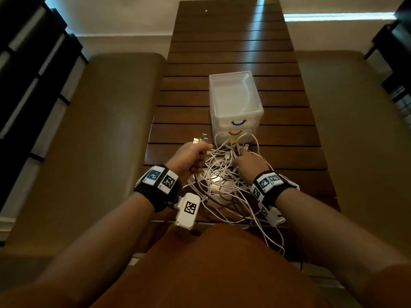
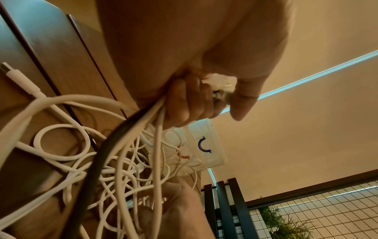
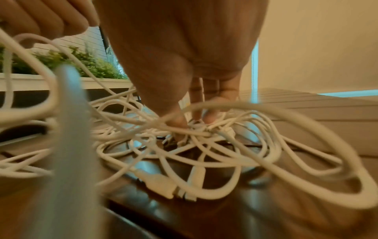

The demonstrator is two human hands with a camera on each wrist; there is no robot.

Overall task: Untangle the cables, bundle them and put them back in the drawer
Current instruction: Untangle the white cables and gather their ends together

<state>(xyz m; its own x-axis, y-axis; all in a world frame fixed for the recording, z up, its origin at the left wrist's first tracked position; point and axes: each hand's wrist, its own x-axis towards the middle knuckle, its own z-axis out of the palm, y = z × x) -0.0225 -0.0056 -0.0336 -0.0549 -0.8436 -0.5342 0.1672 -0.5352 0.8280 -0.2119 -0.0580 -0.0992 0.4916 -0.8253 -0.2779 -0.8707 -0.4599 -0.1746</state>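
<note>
From the head camera, a tangled heap of thin white cables (image 1: pixel 224 185) is lying on the near end of the dark brown slatted wooden desk (image 1: pixel 233 54), with some loops hanging over its near edge. Just beyond the heap, a small translucent plastic drawer unit with a blue and a red handle (image 1: pixel 236 101) is standing on the desk, strands running up to its front. The left hand (image 1: pixel 189 158) is making a closed grip round a bunch of cable ends, metal plugs sticking out above the fist. The right hand (image 1: pixel 250 167) is reaching into the heap.

In the left wrist camera, the left hand's fingers (image 2: pixel 184 103) are curling round several white cables and one dark cable (image 2: pixel 98 161).

In the right wrist camera, the right hand's fingertips (image 3: pixel 180 121) are pinching strands in the middle of the heap.
</note>
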